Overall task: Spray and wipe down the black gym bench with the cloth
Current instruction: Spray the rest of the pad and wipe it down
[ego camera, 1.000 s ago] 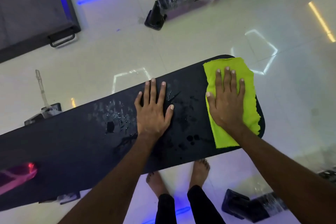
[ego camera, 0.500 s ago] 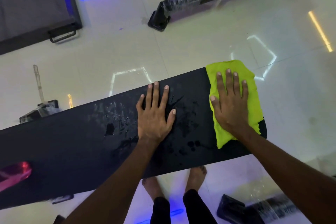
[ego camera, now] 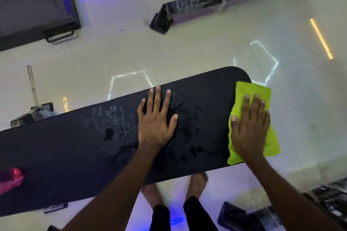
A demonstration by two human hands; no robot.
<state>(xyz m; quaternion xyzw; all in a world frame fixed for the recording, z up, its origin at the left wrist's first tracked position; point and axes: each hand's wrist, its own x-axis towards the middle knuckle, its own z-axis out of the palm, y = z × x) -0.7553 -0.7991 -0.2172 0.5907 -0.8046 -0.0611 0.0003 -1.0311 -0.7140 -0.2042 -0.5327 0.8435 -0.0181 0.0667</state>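
Observation:
The long black gym bench [ego camera: 78, 148] runs across the view from lower left to upper right, with wet droplets and smears around its middle. My left hand [ego camera: 156, 120] lies flat on the pad with fingers spread, just right of the wet patch. At the bench's right end my right hand [ego camera: 250, 129] presses flat on the bright green cloth [ego camera: 270, 142]. The cloth hangs partly past the bench's rounded right end. No spray bottle shows clearly.
A red translucent object [ego camera: 10, 177] lies on the bench at the far left edge. Plastic-wrapped black machine frames stand at the top [ego camera: 180, 8] and lower right [ego camera: 246, 218]. A dark mat with a handle [ego camera: 37, 2] lies top left. My bare feet [ego camera: 197, 184] stand under the bench on glossy tiles.
My right hand has slid the green cloth rightward, from on the pad to over the bench's right end, leaving the far corner bare. My left hand has stayed put.

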